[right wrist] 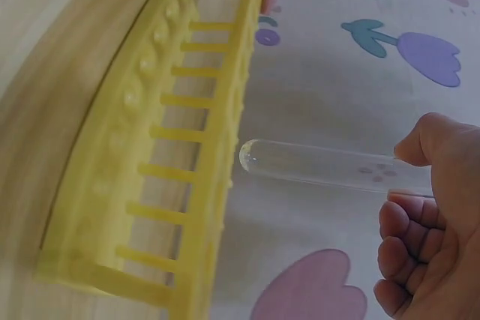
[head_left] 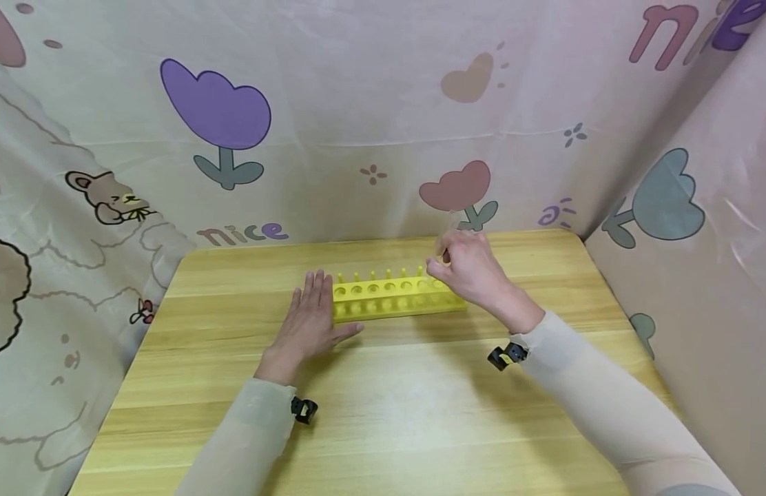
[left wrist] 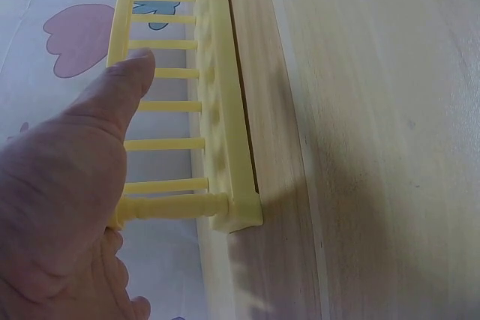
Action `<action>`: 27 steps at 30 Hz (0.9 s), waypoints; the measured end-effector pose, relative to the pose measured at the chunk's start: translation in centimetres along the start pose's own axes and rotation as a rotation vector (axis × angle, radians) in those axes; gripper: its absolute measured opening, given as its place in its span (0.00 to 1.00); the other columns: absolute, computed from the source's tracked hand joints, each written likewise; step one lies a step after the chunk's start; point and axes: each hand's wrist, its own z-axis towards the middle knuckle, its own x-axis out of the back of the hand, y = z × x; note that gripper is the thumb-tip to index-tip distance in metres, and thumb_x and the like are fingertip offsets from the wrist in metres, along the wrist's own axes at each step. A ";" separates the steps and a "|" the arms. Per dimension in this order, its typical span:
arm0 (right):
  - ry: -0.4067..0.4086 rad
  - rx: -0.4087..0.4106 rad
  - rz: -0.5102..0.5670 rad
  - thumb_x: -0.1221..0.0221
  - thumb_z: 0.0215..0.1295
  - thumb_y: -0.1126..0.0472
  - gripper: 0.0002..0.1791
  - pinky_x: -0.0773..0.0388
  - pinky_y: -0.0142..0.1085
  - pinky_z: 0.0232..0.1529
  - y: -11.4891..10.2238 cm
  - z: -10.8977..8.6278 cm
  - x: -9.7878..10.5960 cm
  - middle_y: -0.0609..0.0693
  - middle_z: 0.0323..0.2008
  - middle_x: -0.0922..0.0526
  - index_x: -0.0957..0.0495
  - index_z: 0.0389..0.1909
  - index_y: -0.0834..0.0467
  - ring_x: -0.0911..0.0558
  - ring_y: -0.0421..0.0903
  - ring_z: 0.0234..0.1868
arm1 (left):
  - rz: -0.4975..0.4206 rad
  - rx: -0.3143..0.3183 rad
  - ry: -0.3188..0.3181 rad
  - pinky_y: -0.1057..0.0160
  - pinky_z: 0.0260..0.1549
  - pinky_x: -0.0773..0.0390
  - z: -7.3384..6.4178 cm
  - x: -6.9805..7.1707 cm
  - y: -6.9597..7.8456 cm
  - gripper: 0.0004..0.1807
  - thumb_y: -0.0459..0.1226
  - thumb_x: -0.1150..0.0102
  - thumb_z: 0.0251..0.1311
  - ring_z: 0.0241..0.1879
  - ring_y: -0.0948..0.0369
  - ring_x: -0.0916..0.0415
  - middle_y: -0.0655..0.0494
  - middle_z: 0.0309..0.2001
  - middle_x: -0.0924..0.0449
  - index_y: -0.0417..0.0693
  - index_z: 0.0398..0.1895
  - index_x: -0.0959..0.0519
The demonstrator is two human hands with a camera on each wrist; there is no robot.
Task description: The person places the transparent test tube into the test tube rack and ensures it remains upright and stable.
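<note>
A yellow test tube rack (head_left: 400,313) stands on the table, with a row of round holes along its top and short pegs at its back. My left hand (head_left: 310,318) rests against the rack's left end, its fingers straight and thumb spread out in front. Over the right end, my right hand (head_left: 472,267) pinches a clear glass test tube (right wrist: 322,165) between thumb and curled fingers. In the right wrist view, the tube's rounded closed end faces the rack's top plate (right wrist: 214,140), a small gap apart. In the head view the tube is barely visible.
The wooden table (head_left: 389,413) carries the rack near its back edge. A printed curtain (head_left: 333,89) hangs right behind the table and along both sides. Each wrist wears a small black camera mount, such as the right one (head_left: 508,354).
</note>
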 end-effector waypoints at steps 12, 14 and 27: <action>-0.103 -0.030 -0.026 0.39 0.68 0.54 0.11 0.32 0.49 0.48 0.6 -0.2 -2.6 0.49 0.27 0.21 0.18 0.32 0.58 0.25 0.52 0.34 | 0.015 -0.009 0.012 0.36 0.82 0.66 -0.1 0.0 0.1 0.67 0.68 0.41 0.67 0.85 0.41 0.75 0.39 0.85 0.75 0.37 0.85 0.67; -0.121 -0.039 -0.032 0.39 0.69 0.54 0.11 0.32 0.50 0.49 0.7 -0.2 -3.2 0.49 0.26 0.21 0.18 0.34 0.58 0.24 0.52 0.35 | 0.014 -0.007 0.009 0.37 0.82 0.67 -0.1 0.0 0.1 0.67 0.68 0.41 0.67 0.85 0.42 0.75 0.39 0.85 0.75 0.37 0.85 0.68; -0.180 -0.061 -0.050 0.39 0.69 0.52 0.12 0.31 0.47 0.48 1.3 -0.7 -5.3 0.49 0.34 0.16 0.19 0.36 0.59 0.21 0.54 0.40 | 0.006 -0.002 -0.001 0.37 0.82 0.66 -0.2 0.1 0.1 0.67 0.71 0.45 0.66 0.85 0.42 0.77 0.39 0.85 0.76 0.36 0.85 0.65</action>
